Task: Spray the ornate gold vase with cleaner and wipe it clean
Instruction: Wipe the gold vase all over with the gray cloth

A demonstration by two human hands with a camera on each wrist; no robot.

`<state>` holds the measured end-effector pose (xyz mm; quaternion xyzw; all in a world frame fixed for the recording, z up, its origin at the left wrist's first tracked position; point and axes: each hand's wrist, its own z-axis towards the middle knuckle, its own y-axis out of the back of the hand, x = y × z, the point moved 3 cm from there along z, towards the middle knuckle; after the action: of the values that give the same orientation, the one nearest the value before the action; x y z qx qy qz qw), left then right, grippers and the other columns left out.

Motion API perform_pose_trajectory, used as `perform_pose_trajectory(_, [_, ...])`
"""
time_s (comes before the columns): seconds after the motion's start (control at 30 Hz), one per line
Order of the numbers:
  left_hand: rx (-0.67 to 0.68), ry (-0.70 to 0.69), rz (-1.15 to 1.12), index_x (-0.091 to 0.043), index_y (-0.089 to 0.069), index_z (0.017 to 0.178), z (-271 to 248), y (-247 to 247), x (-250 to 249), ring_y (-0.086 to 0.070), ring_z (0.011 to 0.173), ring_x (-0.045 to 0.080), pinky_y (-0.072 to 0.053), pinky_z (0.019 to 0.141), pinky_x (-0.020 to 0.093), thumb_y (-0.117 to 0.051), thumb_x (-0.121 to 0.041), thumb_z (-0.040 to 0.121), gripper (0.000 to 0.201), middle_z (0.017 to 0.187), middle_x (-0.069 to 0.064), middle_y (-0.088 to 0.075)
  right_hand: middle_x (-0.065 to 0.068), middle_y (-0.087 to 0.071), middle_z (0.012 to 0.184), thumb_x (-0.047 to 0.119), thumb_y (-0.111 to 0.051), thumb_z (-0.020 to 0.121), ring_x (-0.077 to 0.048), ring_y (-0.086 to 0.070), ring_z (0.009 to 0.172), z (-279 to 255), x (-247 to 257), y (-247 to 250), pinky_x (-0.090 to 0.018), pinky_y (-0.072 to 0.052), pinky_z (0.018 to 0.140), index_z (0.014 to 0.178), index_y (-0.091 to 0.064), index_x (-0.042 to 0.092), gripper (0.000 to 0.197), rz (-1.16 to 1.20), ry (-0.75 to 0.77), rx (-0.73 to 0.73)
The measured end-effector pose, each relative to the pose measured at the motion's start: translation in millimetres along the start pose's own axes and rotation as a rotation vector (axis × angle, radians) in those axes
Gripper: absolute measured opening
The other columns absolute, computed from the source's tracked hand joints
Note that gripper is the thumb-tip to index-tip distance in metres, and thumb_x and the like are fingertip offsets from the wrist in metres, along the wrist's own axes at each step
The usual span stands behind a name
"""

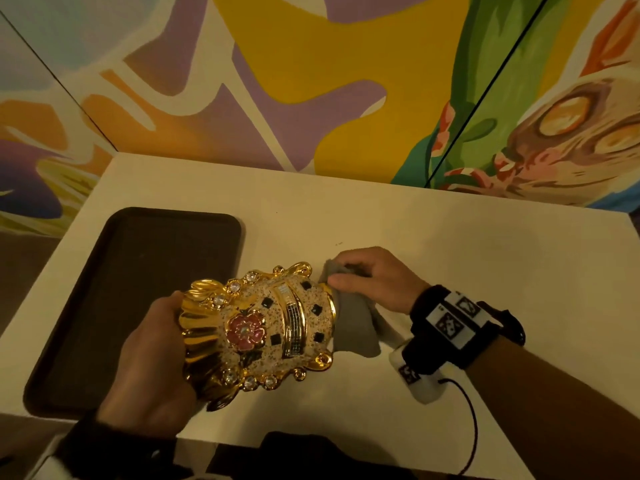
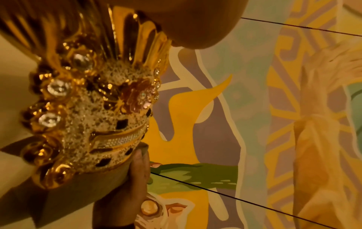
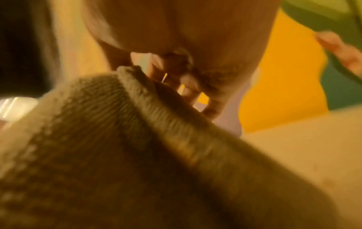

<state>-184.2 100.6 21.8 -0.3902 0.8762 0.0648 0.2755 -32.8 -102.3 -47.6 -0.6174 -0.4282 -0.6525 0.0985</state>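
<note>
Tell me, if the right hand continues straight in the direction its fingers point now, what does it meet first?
Probably the gold vase: the right hand points leftward and already presses the grey cloth against the vase's end, so only cloth lies between.

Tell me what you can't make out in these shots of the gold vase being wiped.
- The end of the vase under the grey cloth: head view, covered by cloth and right hand.
- Left hand fingers: head view, behind the vase.
- Vase itself: right wrist view, blocked by the blurred cloth.
- Spray bottle: in none of the views.
- Tray surface: head view, too dark for detail.
</note>
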Motion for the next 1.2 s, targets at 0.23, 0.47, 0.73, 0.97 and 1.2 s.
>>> perform_pose_trajectory(0.23, [0.106,-0.044,0.045,-0.013,-0.066,0.106,0,-2,-5,-0.066,0.096,0.037,-0.050,0.064,0.041,-0.045,-0.041,0.095,0.036,0.109,0.019,-0.070,0.002,-0.062,0.071,0.025,-0.066,0.077,-0.013,-0.056,0.068,-5,10,-1,-0.026,-0.045,0.066,0.069,-0.067,0.009,0.018,0.501,0.095,-0.100])
perform_pose_trajectory(0.47, [0.050,-0.062,0.062,-0.014,-0.064,0.108,-4,-8,-7,-0.065,0.087,0.032,-0.045,0.059,0.035,-0.043,-0.039,0.098,0.034,0.103,0.016,-0.070,0.000,-0.039,0.057,0.035,-0.055,0.090,-0.008,-0.038,0.055,4,8,-5,-0.023,-0.033,0.060,0.057,-0.048,0.009,0.043,0.270,-0.055,-0.152])
perform_pose_trajectory(0.73, [0.092,-0.084,0.066,-0.014,-0.064,0.105,7,-2,-2,-0.064,0.084,0.031,-0.044,0.058,0.035,-0.040,-0.037,0.100,0.033,0.098,0.013,-0.071,-0.001,-0.064,0.069,0.038,-0.061,0.088,-0.007,-0.058,0.069,-8,6,-6,-0.018,-0.044,0.067,0.073,-0.071,0.009,0.034,0.383,-0.004,-0.202])
perform_pose_trajectory(0.97, [0.077,-0.097,0.138,-0.015,-0.064,0.099,9,-4,-1,-0.064,0.089,0.034,-0.047,0.065,0.036,-0.041,-0.039,0.099,0.033,0.098,0.016,-0.070,0.008,-0.034,0.045,0.032,-0.062,0.090,-0.007,-0.031,0.045,-13,-4,-8,-0.023,-0.029,0.054,0.041,-0.044,0.022,0.054,0.251,-0.054,-0.462])
perform_pose_trajectory(1.2, [0.064,-0.034,0.100,-0.015,-0.064,0.113,10,-5,1,-0.065,0.100,0.040,-0.048,0.087,0.050,-0.044,-0.044,0.095,0.040,0.113,0.020,-0.069,0.005,-0.039,0.043,0.040,-0.069,0.083,-0.007,-0.035,0.046,-19,10,3,-0.022,-0.035,0.054,0.045,-0.048,0.005,0.055,0.343,0.059,-0.673])
